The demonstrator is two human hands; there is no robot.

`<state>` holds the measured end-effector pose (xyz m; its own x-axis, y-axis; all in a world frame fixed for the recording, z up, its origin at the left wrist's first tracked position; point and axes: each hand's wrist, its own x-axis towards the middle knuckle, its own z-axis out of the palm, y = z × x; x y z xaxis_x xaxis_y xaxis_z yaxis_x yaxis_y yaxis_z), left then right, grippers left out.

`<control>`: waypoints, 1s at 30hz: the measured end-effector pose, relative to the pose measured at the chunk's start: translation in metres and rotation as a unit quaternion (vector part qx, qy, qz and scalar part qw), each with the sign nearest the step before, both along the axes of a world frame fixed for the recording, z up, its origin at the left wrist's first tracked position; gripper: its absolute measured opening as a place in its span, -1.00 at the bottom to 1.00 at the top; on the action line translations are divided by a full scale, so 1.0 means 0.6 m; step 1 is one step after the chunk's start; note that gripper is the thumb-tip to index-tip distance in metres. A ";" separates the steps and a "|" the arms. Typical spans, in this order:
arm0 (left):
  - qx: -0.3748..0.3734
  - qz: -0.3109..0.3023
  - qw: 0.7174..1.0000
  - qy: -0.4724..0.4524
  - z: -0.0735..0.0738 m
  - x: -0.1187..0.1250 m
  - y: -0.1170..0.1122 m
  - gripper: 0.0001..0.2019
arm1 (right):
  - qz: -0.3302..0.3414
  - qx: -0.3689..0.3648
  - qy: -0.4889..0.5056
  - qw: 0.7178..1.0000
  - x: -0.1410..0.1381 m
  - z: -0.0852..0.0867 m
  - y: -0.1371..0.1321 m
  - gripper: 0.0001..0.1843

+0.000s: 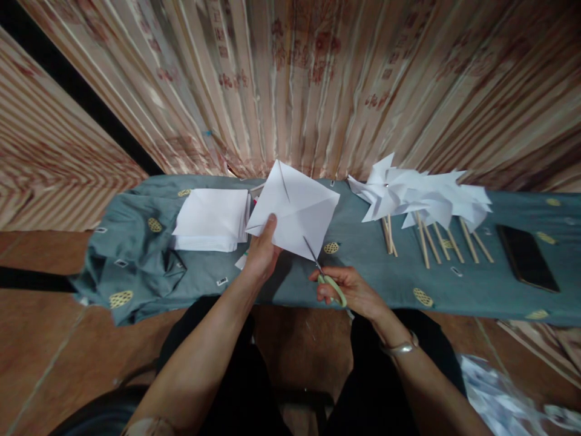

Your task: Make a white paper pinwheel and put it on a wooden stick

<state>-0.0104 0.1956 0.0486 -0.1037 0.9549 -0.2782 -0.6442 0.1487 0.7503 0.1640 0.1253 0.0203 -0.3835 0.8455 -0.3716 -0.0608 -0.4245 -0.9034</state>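
White square paper sheet (300, 209) with crossing creases is pinched at its left near edge by the left hand (264, 254), thumb on top. The right hand (344, 286) grips pale-green-handled metal scissors (322, 276), blades at the sheet's near corner. Left of the left hand lies a white paper stack (211, 215); beyond the right hand, rightward, white paper pinwheels (429, 197) on wooden sticks.

This looks like a room in a home. Patterned curtains (299, 79) hang behind the cloth-covered table (490, 297), and brown floor tiles (45, 339) show below it.
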 end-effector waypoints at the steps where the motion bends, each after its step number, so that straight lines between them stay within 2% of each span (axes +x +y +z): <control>1: 0.003 0.001 1.000 -0.001 0.000 0.000 0.000 -0.52 | 0.001 0.001 -0.002 1.000 0.000 0.000 0.000 -0.52; 13: -0.014 -0.025 0.999 0.016 -0.004 0.007 -0.007 -0.62 | -0.001 0.016 -0.014 1.000 0.000 0.003 0.000 -0.50; 30: -0.026 -0.006 1.000 0.000 0.000 0.008 -0.006 -0.66 | -0.013 0.008 -0.008 1.000 -0.005 0.002 0.002 -0.50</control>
<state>-0.0055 0.1922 0.0483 -0.0927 0.9404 -0.3272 -0.6426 0.1945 0.7411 0.1611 0.1264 0.0213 -0.3555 0.8606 -0.3646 -0.0563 -0.4091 -0.9108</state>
